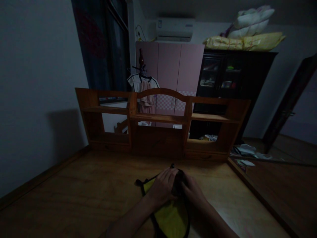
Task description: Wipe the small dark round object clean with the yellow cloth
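A yellow fabric piece with black edging [172, 216], perhaps a bag, lies on the wooden surface [99, 185] close to me. My left hand [163, 183] is closed on its upper part, knuckles facing up. Close beside it, my right hand [192, 188] has its fingers curled against a dark bunched part [177, 185] of the same piece. The two hands nearly meet there. A black tab sticks out at the piece's left corner, and another shows just above my hands. Dim light hides exactly what the fingertips pinch.
A wooden shelf unit [158, 118] spans the far edge of the surface. A raised wooden rim [257, 191] borders the right side, and a white wall [37, 99] the left. Beyond stand a pink wardrobe [168, 66] and a dark cabinet [252, 72].
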Tool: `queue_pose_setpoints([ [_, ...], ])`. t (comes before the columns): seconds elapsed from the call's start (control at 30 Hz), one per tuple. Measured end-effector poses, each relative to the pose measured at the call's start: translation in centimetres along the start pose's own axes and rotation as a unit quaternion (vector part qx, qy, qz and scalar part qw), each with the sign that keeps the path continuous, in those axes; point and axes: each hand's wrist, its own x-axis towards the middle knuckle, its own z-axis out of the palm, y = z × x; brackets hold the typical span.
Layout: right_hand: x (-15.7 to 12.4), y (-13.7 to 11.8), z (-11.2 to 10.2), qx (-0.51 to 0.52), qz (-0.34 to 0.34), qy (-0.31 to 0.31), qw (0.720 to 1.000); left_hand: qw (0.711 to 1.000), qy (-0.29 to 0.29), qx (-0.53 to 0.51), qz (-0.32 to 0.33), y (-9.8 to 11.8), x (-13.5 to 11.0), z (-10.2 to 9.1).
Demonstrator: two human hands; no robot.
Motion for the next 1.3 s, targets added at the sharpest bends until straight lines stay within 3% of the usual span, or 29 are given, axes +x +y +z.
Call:
queue_pose_setpoints([
  [0.23,0.0,-0.2,0.1,-0.022,-0.016,0.022,0.999,1.0,0.014,0.0,0.017,0.3,0.2,-0.4],
  [0.4,0.1,-0.6,0.2,-0.048,0.025,0.034,0.998,0.999,0.043,0.001,0.0,0.4,0.2,-0.2],
  [0.6,-0.2,-3.2,0.1,0.013,0.051,0.027,0.998,0.988,0.092,-0.013,-0.122,-0.2,0.0,-0.2],
  [0.73,-0.5,-3.2,0.2,0.06,0.065,0.006,0.996,0.977,0.11,-0.026,-0.178,-1.0,-0.1,-0.3],
  [0.93,-0.3,-1.8,-0.1,0.08,0.05,0.008,0.995,0.98,0.113,-0.019,-0.162,-1.1,0.0,-0.6],
  [1.3,-0.2,-2.9,-0.6,0.05,0.012,-0.028,0.998,0.98,0.117,0.001,-0.16,-1.0,0.0,-0.4],
])
